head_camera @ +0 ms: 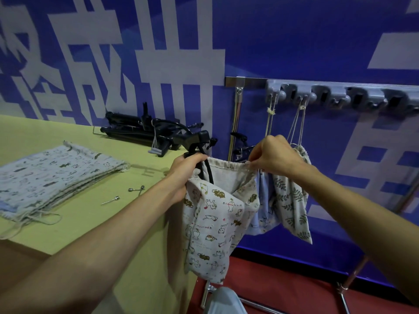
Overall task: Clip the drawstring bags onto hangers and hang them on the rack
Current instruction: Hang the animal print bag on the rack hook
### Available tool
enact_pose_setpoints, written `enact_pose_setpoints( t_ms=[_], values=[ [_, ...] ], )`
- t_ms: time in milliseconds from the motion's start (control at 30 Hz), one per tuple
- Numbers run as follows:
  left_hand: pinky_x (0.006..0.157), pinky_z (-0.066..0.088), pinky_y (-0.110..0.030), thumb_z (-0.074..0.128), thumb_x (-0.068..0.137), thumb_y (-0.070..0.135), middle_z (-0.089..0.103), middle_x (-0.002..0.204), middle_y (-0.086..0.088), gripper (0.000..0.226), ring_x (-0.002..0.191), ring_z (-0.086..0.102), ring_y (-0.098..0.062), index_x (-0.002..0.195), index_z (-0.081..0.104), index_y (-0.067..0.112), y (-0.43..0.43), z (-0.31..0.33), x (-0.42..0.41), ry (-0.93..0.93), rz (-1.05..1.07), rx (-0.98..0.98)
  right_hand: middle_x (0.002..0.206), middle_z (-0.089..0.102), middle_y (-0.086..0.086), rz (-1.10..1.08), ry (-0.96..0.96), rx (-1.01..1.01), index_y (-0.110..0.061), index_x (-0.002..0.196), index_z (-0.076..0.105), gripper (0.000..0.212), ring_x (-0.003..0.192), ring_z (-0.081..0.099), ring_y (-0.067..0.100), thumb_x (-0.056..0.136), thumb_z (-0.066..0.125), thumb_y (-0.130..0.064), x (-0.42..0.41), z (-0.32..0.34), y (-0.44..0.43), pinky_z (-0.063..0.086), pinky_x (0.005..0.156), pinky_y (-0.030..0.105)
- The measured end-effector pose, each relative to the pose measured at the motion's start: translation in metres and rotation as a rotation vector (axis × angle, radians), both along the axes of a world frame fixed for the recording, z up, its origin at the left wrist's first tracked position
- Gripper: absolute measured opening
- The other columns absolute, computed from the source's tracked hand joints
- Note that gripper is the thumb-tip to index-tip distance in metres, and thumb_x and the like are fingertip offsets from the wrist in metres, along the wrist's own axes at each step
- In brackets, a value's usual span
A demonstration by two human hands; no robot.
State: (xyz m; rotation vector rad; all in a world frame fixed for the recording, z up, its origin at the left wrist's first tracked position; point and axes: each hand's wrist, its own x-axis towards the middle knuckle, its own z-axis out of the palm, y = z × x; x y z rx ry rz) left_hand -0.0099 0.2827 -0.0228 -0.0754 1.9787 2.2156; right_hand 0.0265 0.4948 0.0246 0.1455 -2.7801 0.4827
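A cat-print drawstring bag hangs in front of me between both hands. My left hand grips a black clip hanger together with the bag's top left corner. My right hand pinches the bag's top hem on the right. Behind the bag, a leaf-print bag and a pale blue bag hang by their cords from the grey hook rail of the rack. More folded bags lie stacked on the table at the left.
A pile of black hangers lies at the back of the green table. Small metal pins rest on the table near the stack. The rack's metal legs stand on the red floor below the blue wall.
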Motion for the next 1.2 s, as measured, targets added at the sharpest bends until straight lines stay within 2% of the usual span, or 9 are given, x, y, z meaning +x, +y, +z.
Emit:
enact_pose_setpoints(
  t_ms=[67,133,233,333,500,700,867,1067,1200],
  values=[
    [0.071,0.052,-0.032,0.070,0.081,0.028,0.074,0.096,-0.010,0.030,0.087,0.070,-0.027,0.105,0.067,0.010,-0.001,-0.003,-0.002,0.014,0.040,-0.068,0.077,0.074,0.001,0.031,-0.040,-0.091,-0.011,0.082,0.078,0.015,0.067,0.067,0.009,0.073,0.084,-0.021,0.002,0.004,0.000,0.055,0.063,0.017],
    [0.082,0.055,-0.039,0.071,0.076,0.032,0.073,0.098,-0.012,0.036,0.093,0.069,-0.030,0.103,0.066,0.009,-0.001,-0.004,-0.003,0.029,0.067,-0.142,0.076,0.073,0.002,0.061,-0.156,-0.468,-0.009,0.082,0.077,0.007,0.062,0.065,0.009,0.077,0.080,-0.013,0.004,0.007,0.001,0.050,0.055,0.012],
    [0.078,0.052,-0.038,0.070,0.077,0.030,0.071,0.098,-0.013,0.036,0.094,0.067,-0.032,0.103,0.065,0.006,0.000,-0.005,0.000,0.036,0.099,-0.181,0.074,0.067,0.006,0.147,-0.339,-1.193,-0.002,0.095,0.071,0.010,0.062,0.062,0.012,0.086,0.067,-0.002,0.009,0.008,0.000,0.058,0.067,0.024],
    [0.069,0.051,-0.035,0.072,0.071,0.031,0.070,0.101,-0.018,0.048,0.090,0.068,-0.034,0.110,0.062,0.004,0.006,-0.003,0.003,-0.025,0.072,-0.141,0.072,0.065,0.006,0.253,-0.408,-1.573,0.000,0.105,0.064,0.016,0.065,0.066,0.014,0.092,0.055,0.002,0.010,-0.005,-0.009,0.060,0.076,0.030],
    [0.076,0.053,-0.039,0.072,0.067,0.023,0.068,0.093,-0.020,0.047,0.078,0.065,-0.031,0.109,0.064,0.002,0.017,-0.001,0.008,-0.122,-0.040,0.060,0.088,0.074,0.013,0.301,-0.411,-1.145,0.001,0.098,0.069,0.017,0.066,0.062,0.015,0.088,0.058,0.009,0.012,-0.026,-0.029,0.055,0.059,0.021],
    [0.058,0.055,-0.031,0.062,0.087,0.019,0.066,0.088,-0.015,0.034,0.069,0.065,-0.028,0.117,0.064,0.003,0.018,0.000,0.002,-0.155,-0.068,0.206,0.092,0.072,0.002,0.373,-0.370,-0.634,-0.016,0.101,0.073,0.013,0.081,0.064,0.010,0.091,0.065,-0.017,0.015,-0.037,-0.046,0.053,0.076,0.026],
    [0.051,0.054,-0.028,0.064,0.089,0.021,0.065,0.090,-0.015,0.032,0.068,0.067,-0.026,0.115,0.061,0.002,0.019,-0.001,0.002,-0.129,-0.078,0.194,0.073,0.054,0.003,0.437,-0.422,-0.660,-0.007,0.093,0.066,0.011,0.067,0.048,0.013,0.088,0.069,-0.016,0.014,-0.044,-0.060,0.042,0.062,0.025],
    [0.081,0.059,-0.045,0.078,0.066,0.039,0.071,0.108,-0.019,0.065,0.095,0.070,-0.033,0.119,0.060,0.005,0.016,-0.006,0.000,-0.027,-0.027,-0.017,0.076,0.059,0.005,0.423,-0.429,-0.738,-0.011,0.083,0.061,0.016,0.072,0.053,0.020,0.082,0.075,-0.020,0.011,-0.037,-0.051,0.043,0.067,0.035],
    [0.090,0.055,-0.048,0.071,0.084,0.024,0.073,0.099,-0.018,0.030,0.093,0.069,-0.033,0.105,0.068,0.003,0.019,-0.007,0.004,0.089,-0.076,-0.096,0.090,0.058,0.013,0.410,-0.580,-0.710,-0.009,0.093,0.058,0.026,0.085,0.053,0.025,0.083,0.073,-0.027,0.013,-0.039,-0.045,0.046,0.081,0.044]
  ],
)
